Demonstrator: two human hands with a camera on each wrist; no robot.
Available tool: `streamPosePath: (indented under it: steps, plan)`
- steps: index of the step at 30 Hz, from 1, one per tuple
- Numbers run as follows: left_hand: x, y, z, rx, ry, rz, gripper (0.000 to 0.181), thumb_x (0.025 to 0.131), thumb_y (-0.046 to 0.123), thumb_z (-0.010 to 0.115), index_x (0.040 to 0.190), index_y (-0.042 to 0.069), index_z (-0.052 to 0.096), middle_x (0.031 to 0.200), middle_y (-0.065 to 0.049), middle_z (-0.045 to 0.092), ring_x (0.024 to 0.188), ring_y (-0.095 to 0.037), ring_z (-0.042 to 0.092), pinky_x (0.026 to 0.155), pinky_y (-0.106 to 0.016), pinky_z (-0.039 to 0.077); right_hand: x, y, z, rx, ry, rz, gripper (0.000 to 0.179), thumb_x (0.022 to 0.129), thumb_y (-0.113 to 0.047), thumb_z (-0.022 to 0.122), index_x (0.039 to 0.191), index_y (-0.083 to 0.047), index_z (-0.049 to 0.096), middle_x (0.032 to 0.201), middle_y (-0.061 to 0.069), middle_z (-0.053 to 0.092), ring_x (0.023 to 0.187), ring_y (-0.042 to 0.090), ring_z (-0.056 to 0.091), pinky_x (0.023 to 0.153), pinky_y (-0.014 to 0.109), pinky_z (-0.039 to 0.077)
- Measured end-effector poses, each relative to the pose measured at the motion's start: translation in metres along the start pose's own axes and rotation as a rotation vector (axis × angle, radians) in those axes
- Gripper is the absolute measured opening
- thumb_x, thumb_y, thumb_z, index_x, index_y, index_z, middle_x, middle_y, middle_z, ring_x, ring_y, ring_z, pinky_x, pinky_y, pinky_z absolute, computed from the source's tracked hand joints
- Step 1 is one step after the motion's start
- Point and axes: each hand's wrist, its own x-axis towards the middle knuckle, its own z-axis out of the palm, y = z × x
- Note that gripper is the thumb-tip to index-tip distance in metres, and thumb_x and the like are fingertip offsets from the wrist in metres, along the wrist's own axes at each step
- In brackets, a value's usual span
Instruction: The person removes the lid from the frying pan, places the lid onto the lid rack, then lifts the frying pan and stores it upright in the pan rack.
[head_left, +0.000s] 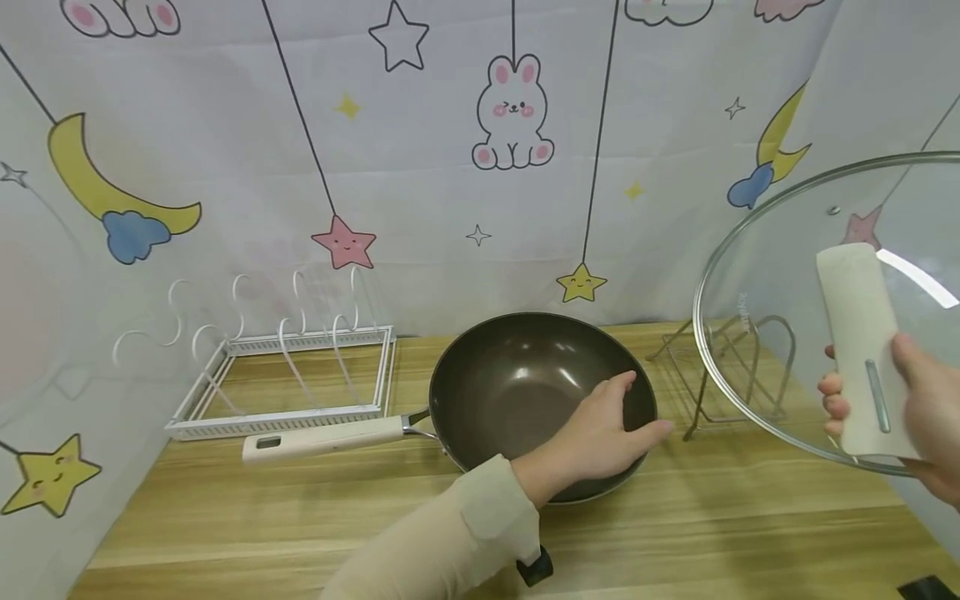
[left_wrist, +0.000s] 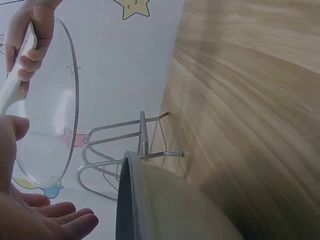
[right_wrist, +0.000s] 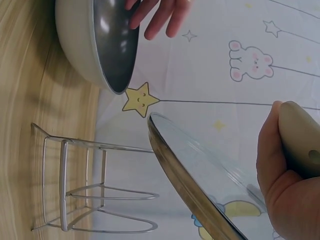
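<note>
"Right of the wok (head_left: 517,392), what was raised?"

"A glass lid (head_left: 783,275); the right grip (head_left: 933,404) clasped its cream handle (head_left: 861,342)."

"And the left grip (head_left: 596,437)?"

"It hovered, fingers loosely spread and holding nothing, over the wok's right side."

"What flanked the wok on the counter (head_left: 247,517)?"

"A white hooked rack (head_left: 277,422) stood left of it, a metal wire rack (head_left: 698,400) right."

L hand (head_left: 596,435) thumb (head_left: 651,432) out, fingers (left_wrist: 80,225) prob. straight; R hand (head_left: 932,408) gripping, fingers curled.
</note>
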Motion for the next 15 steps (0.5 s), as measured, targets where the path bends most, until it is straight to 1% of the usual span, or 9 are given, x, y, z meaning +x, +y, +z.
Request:
streamPosePath:
  steps: [4, 8, 15]
  plan:
    - [0.001, 0.003, 0.002, -0.010, 0.000, 0.001, 0.077, 0.089, 0.058, 0.051, 0.149, 0.017, 0.026, 0.151, 0.001, 0.034, 0.138, -0.014, 0.034, 0.109, -0.034, 0.036, 0.000, 0.001, 0.000, 0.033, -0.024, 0.000, 0.044, 0.101, -0.044, 0.014, 0.123, -0.013, 0.035, 0.089, 0.012, 0.064, 0.069, 0.025, 0.064, 0.061, 0.041, 0.058]
    - [0.003, 0.007, 0.003, -0.016, -0.011, 0.003, 0.077, 0.089, 0.058, 0.051, 0.149, 0.017, 0.025, 0.151, 0.001, 0.033, 0.138, -0.015, 0.034, 0.109, -0.035, 0.037, 0.000, 0.001, 0.000, 0.026, -0.025, -0.007, 0.043, 0.101, -0.044, 0.014, 0.123, -0.013, 0.034, 0.090, 0.012, 0.064, 0.070, 0.025, 0.064, 0.061, 0.041, 0.058]
    - [0.008, 0.012, 0.006, -0.001, -0.019, 0.016, 0.076, 0.089, 0.057, 0.052, 0.149, 0.018, 0.025, 0.151, 0.001, 0.032, 0.138, -0.015, 0.033, 0.108, -0.034, 0.037, -0.001, 0.002, -0.005, 0.060, -0.036, -0.028, 0.045, 0.101, -0.042, 0.014, 0.123, -0.013, 0.040, 0.091, 0.014, 0.065, 0.070, 0.026, 0.065, 0.062, 0.041, 0.058]
